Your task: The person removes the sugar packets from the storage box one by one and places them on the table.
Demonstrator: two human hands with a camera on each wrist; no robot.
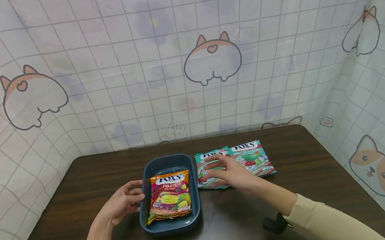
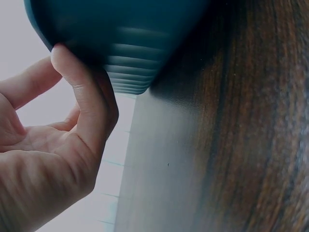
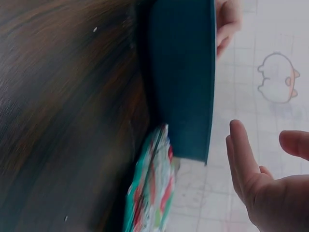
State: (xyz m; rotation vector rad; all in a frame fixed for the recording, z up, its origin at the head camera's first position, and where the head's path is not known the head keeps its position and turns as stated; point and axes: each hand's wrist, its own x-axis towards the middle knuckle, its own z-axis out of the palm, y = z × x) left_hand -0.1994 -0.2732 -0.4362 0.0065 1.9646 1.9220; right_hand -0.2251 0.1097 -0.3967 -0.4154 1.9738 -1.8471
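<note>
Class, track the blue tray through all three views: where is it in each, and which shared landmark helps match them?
Head: blue tray below the middle, left of centre.
Left wrist: at the top, left of centre, cut off by the top edge.
Right wrist: upper part, just right of centre.
Shared landmark: the left hand, beside it in every view.

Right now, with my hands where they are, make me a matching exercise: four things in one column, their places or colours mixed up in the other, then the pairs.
Things
1. Fruits candy bag
2. Tray
3. Left hand
4. Mint Blossom bag

Places or colours
A. At the tray's left side, fingers touching it
B. Mostly teal, to the tray's right in the head view
C. Inside the tray
D. Dark blue, with rounded corners

Right pairs: 1-C, 2-D, 3-A, 4-B
</note>
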